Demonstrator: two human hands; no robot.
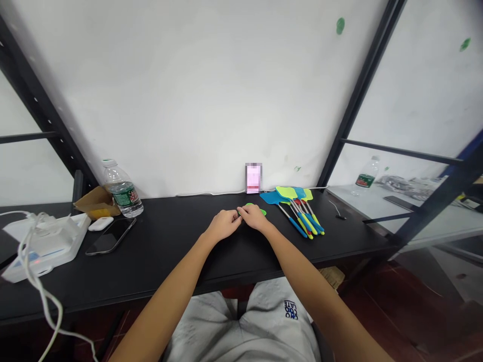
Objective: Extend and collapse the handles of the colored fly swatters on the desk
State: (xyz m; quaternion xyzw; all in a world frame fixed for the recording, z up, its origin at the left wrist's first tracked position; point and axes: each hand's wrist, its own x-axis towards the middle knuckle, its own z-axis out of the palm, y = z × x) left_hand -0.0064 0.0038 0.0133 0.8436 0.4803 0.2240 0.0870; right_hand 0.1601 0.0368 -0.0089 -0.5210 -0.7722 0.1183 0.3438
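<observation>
My left hand and my right hand meet at the fingertips over the black table, both with fingers closed. A bright green flat piece shows beyond and beside my right hand, and my fingers pinch at its near side. Most of it is hidden by the hands, so its full shape does not show. To the right of my right hand lies a pile of fly swatters, with blue and yellow-green heads towards the wall and coloured handles towards me.
A lit phone leans on the wall. At the left are a water bottle, a cardboard box, a white earbud case, a dark phone and a power strip with cables. Black frame posts flank the table.
</observation>
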